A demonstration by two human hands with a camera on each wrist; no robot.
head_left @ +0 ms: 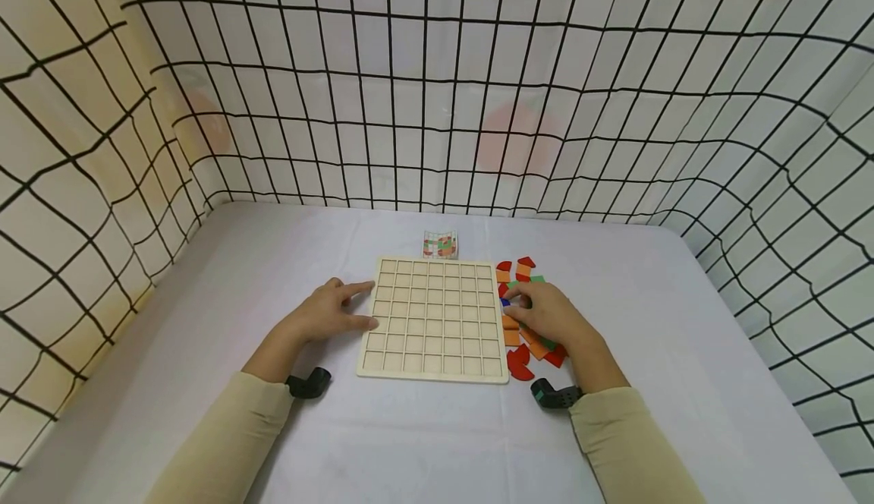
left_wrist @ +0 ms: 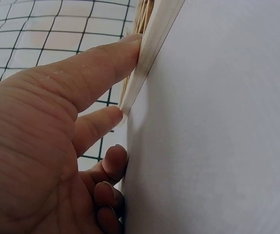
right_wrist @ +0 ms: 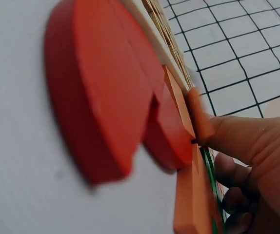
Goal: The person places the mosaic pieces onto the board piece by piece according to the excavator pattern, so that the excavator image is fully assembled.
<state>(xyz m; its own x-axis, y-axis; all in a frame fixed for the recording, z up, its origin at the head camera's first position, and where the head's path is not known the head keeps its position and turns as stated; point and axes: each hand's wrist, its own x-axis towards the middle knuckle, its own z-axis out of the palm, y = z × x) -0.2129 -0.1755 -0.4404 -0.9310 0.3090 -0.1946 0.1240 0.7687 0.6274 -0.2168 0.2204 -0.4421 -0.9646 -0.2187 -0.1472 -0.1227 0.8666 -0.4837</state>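
A person in beige sleeves works at a white worktop fenced by black wire grid panels. A pale wooden grid board lies flat at the centre, its square cells unfilled.

The left hand rests at the board's 9 o'clock edge. Its forefinger and thumb are stretched straight and spread apart, both tips touching the board's side; the left wrist view shows these fingers pressed against the pale wood rim, the remaining fingers curled loosely on the cloth, holding nothing.

The right hand sits at the board's 3 o'clock side, over a heap of coloured pieces in red, orange, green and blue that lies just beside the rim. Its fingers are bent down onto the heap, tips close together at a small blue piece; whether they actually pinch it cannot be told. The right wrist view shows red rounded pieces and an orange piece lying flat, a fingertip touching an orange edge.

At 12 o'clock, just beyond the board, a small pattern card lies on the worktop.
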